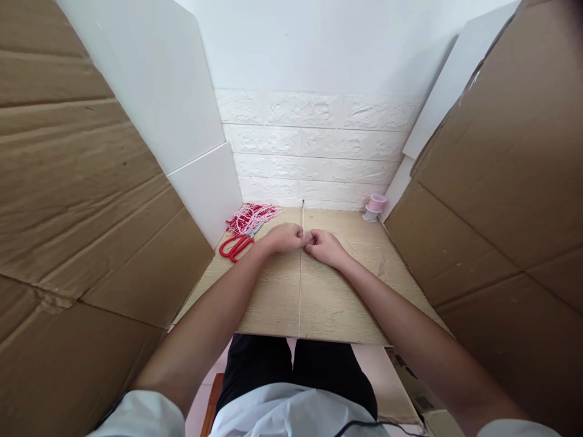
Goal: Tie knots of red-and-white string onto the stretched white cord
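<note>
A thin pale cord (300,291) runs straight along the middle of the wooden board (337,303), from a pin at the far edge toward me. My left hand (285,238) and my right hand (322,245) meet over it near the far end. Both are closed, fingertips pinched on the cord where the hands touch. What the fingers do to it is too small to make out.
Red-handled scissors (235,246) lie left of my left hand, beside a heap of red and white cords (251,217). Pink spools (375,206) stand at the far right corner. Cardboard walls (82,230) close in both sides; a white brick-pattern wall (314,152) stands behind.
</note>
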Motion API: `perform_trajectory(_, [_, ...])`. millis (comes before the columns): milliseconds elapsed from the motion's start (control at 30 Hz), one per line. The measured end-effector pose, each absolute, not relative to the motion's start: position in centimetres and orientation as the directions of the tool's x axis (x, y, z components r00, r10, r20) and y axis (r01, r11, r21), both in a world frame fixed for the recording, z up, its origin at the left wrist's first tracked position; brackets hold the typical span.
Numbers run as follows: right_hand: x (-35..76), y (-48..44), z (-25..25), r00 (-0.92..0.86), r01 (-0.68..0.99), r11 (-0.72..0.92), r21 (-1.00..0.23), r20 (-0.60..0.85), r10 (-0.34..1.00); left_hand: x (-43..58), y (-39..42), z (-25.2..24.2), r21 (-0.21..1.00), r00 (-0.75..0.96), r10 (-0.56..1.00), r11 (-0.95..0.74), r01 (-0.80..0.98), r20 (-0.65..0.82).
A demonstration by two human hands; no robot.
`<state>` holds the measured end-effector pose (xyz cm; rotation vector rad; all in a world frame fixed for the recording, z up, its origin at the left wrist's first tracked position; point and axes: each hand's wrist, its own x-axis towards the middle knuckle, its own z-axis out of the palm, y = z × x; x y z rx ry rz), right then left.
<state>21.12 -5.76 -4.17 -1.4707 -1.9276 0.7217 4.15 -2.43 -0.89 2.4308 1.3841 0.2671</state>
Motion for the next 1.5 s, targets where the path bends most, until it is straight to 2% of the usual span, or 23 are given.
perform_trajectory(1500, [21.14, -5.83, -4.06, -0.207, 0.644, 0.234, -0.728, 0.129, 0.970, 4.30, -2.79, -0.42, 0.369, 0.504, 0.863, -0.462, 0.807, -0.021])
